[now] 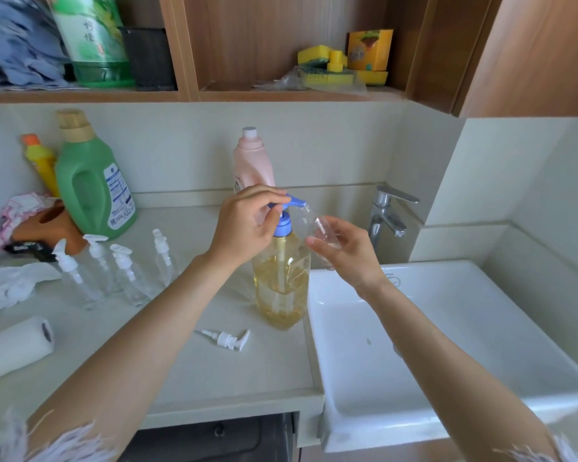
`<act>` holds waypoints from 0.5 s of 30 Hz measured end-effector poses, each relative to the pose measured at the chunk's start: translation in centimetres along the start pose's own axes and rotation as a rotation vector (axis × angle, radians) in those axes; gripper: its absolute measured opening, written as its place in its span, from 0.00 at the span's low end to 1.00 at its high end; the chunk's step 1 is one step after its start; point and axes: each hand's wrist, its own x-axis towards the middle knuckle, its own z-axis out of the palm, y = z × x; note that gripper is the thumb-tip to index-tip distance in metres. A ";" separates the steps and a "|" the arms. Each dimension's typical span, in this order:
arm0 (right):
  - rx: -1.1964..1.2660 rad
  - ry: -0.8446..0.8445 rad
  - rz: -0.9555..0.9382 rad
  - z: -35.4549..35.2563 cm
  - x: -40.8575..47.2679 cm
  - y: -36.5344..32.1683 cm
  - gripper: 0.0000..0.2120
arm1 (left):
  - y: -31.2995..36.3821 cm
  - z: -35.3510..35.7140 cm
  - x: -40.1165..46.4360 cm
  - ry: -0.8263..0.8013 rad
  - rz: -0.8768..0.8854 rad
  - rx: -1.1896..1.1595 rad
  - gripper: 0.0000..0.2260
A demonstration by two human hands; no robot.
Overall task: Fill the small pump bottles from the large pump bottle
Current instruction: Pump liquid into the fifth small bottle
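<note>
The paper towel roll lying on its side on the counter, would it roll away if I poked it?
Probably, yes. The paper towel roll lies on its round side on the flat counter, so a poke would likely set it rolling. It looks soft and mostly paper, so it is probably light and easy to lift, and might squash a little if squeezed.

large pump bottle left of sink

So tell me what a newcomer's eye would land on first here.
The big bottle of yellow liquid at the counter's edge beside the sink, with the left hand on its blue pump and the right hand holding a small clear bottle at the spout. Behind left, a green jug.
</note>
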 end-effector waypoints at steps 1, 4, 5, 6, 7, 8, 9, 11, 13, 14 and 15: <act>-0.036 0.004 0.004 -0.2 0.0 -0.1 0.12 | -0.1 0.0 0.0 -0.003 -0.002 -0.002 0.06; -0.123 0.020 0.022 -0.6 0.2 -0.5 0.15 | -0.2 0.1 0.0 0.002 0.002 -0.020 0.07; -0.149 0.026 0.027 -0.7 0.2 -0.6 0.15 | -0.2 0.2 -0.2 0.014 0.003 -0.030 0.07; -0.174 0.036 0.032 -0.9 0.1 -0.8 0.14 | -0.1 0.4 -0.3 0.029 0.006 -0.042 0.07; -0.194 0.042 0.039 -1.0 0.0 -1.0 0.15 | -0.1 0.6 -0.5 0.044 0.007 -0.057 0.07; -0.205 0.046 0.051 -1.0 -0.1 -1.1 0.15 | -0.2 0.8 -0.7 0.052 0.005 -0.074 0.07; -0.206 0.036 0.067 -1.1 -0.2 -1.2 0.14 | -0.3 1.0 -0.7 0.056 0.002 -0.089 0.07; -0.209 0.012 0.108 -1.2 -0.5 -1.4 0.14 | -0.4 1.4 -1.2 0.051 -0.008 -0.122 0.07; -0.198 0.004 0.144 -1.1 -0.8 -1.6 0.18 | -0.5 1.6 -1.9 0.049 -0.022 -0.123 0.08; -0.202 0.009 0.160 -0.9 -1.0 -1.8 0.19 | -0.6 1.4 -1.9 0.037 -0.020 -0.128 0.08; -0.208 0.012 0.173 -0.8 -1.2 -2.0 0.19 | -0.5 1.2 -1.7 0.015 -0.025 -0.139 0.08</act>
